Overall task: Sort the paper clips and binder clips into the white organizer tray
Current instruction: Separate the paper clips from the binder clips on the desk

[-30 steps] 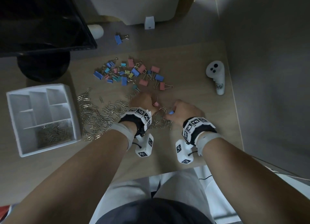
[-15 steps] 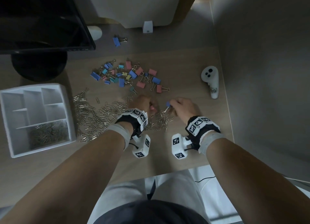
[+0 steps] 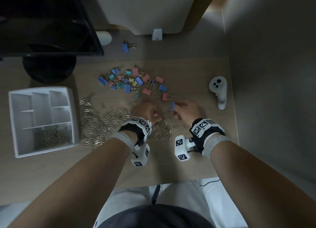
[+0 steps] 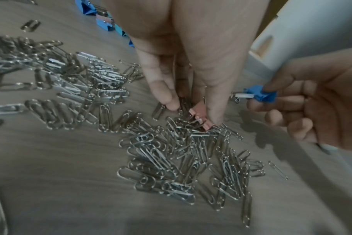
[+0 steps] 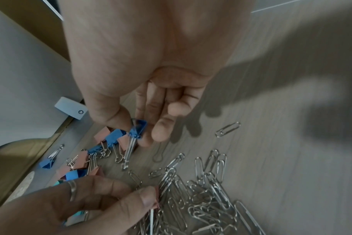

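Right hand has lifted a blue binder clip clear of the paper clips, now pinched at 12 o'clock of the pile; left hand pinches a pink binder clip there, both bound for the white organizer tray.

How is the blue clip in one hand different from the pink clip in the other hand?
The blue binder clip is lifted off the desk; the pink binder clip sits low among the paper clips. The right hand pinches blue, the left hand pink. Both are small binder clips.
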`<state>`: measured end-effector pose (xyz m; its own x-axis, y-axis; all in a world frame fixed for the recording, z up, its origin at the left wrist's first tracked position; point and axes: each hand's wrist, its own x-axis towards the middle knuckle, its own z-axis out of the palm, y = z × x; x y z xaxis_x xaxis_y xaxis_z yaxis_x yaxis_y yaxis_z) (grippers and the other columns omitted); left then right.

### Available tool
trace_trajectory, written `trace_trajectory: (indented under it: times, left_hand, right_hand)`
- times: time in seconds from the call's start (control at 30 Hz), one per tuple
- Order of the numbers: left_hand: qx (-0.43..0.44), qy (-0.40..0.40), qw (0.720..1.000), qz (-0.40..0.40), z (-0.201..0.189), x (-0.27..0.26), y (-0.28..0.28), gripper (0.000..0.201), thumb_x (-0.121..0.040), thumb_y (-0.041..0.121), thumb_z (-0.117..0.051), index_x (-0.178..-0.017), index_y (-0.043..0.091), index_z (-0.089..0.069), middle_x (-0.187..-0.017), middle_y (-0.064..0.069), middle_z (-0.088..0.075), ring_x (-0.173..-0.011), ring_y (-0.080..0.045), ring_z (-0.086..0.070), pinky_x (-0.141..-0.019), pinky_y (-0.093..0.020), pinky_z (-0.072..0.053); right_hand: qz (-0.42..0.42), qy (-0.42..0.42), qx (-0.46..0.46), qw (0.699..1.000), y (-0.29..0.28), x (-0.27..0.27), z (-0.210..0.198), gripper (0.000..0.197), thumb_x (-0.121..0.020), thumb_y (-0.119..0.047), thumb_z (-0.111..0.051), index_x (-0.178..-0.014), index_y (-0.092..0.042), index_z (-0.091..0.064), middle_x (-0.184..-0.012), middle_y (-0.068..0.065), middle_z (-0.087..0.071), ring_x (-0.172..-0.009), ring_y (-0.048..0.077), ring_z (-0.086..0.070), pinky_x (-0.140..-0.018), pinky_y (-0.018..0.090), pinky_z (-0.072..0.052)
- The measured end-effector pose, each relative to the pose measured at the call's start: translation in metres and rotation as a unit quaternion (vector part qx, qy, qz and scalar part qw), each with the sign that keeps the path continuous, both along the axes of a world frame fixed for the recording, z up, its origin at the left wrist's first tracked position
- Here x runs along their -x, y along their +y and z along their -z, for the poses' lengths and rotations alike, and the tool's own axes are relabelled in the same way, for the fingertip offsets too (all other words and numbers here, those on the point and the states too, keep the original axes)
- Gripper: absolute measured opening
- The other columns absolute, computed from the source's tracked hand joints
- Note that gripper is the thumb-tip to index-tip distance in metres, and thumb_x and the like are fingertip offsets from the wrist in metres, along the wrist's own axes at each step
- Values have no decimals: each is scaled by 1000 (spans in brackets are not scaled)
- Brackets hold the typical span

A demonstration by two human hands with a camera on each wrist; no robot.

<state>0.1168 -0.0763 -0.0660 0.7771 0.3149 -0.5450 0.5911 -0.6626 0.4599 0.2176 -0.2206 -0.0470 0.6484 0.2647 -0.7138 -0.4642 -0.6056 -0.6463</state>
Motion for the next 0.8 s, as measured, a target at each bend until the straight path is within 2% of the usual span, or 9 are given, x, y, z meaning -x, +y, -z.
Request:
trace_trajectory:
  times: [0.1, 0.2, 0.33, 0.4, 0.47, 0.53, 0.63, 0.7, 0.8]
  left_hand:
    - [-20, -5, 1000, 11, -4, -4, -6, 29, -77, 38, -73, -56, 29, -54, -68, 13, -50, -68, -11, -53, -60, -23, -40]
    - [-20, 5, 999, 26, -5, -11, -10, 8, -72, 38, -73, -77, 34, -68, -79, 10, -62, -74, -16, -61, -65, -27, -50]
    - [2, 62, 998, 10, -5, -17, -12, 29, -62, 53, -63, -72, 25, -68, -78, 7, -66, -74, -19, -65, -71, -33, -58]
    - [36, 62, 997, -18, -5, -17, -9, 34, -61, 57, -58, -70, 25, -67, -75, 5, -67, -72, -19, -65, -67, -31, -57]
    - [81, 47, 994, -54, -11, -17, -5, 23, -70, 49, -66, -70, 27, -68, -74, 7, -68, -71, -15, -65, -64, -27, -55]
    - [104, 34, 990, -85, -16, -17, 1, 20, -76, 42, -69, -76, 23, -71, -76, 3, -71, -72, -17, -68, -66, -30, -57]
    - [165, 18, 968, -186, -24, -17, 14, 28, -70, 46, -64, -75, 20, -73, -73, -2, -73, -70, -20, -72, -69, -37, -61]
    - [205, 10, 947, -245, -28, -18, 22, 22, -74, 39, -67, -70, 18, -71, -74, -5, -73, -74, -22, -73, -73, -37, -61]
    - [216, 2, 939, -268, -32, -18, 29, 15, -82, 28, -69, -71, 20, -67, -83, -9, -73, -79, -24, -73, -78, -38, -60]
  right_hand:
    - [6, 2, -4, 1000, -2, -5, 10, 21, -92, -2, -65, -111, 8, -63, -76, 7, -67, -39, 0, -55, -42, 13, -42]
    - [-9, -10, 16, 1000, -10, -10, 19, 17, -91, -10, -69, -106, -5, -67, -79, 2, -71, -42, 0, -58, -45, 14, -44]
    - [-18, -16, 29, 999, -14, -14, 26, 13, -89, -14, -69, -102, -8, -69, -75, -1, -72, -46, 8, -59, -52, 24, -46]
    - [-12, -17, 24, 999, -13, -16, 24, 11, -90, -10, -67, -99, -5, -68, -70, 0, -70, -46, 12, -58, -48, 23, -45]
    - [-6, -13, 28, 999, -11, -18, 23, 7, -92, -8, -64, -97, -7, -67, -70, 2, -69, -41, 10, -56, -42, 18, -43]
    - [0, 1, 34, 999, -7, -20, 22, 11, -93, -10, -61, -99, -5, -68, -71, 5, -70, -38, 10, -56, -40, 20, -41]
    - [-26, 15, 45, 999, 1, -23, 24, 15, -92, -12, -58, -96, 1, -67, -68, 6, -70, -37, 13, -51, -35, 19, -35]
    - [-57, 4, 52, 997, 6, -25, 24, 18, -91, -13, -57, -92, 2, -67, -63, 3, -67, -35, 12, -49, -33, 17, -32]
    - [-96, -11, 64, 993, 11, -29, 22, 20, -93, -17, -55, -86, -4, -69, -53, -5, -62, -37, 11, -50, -34, 17, -32]
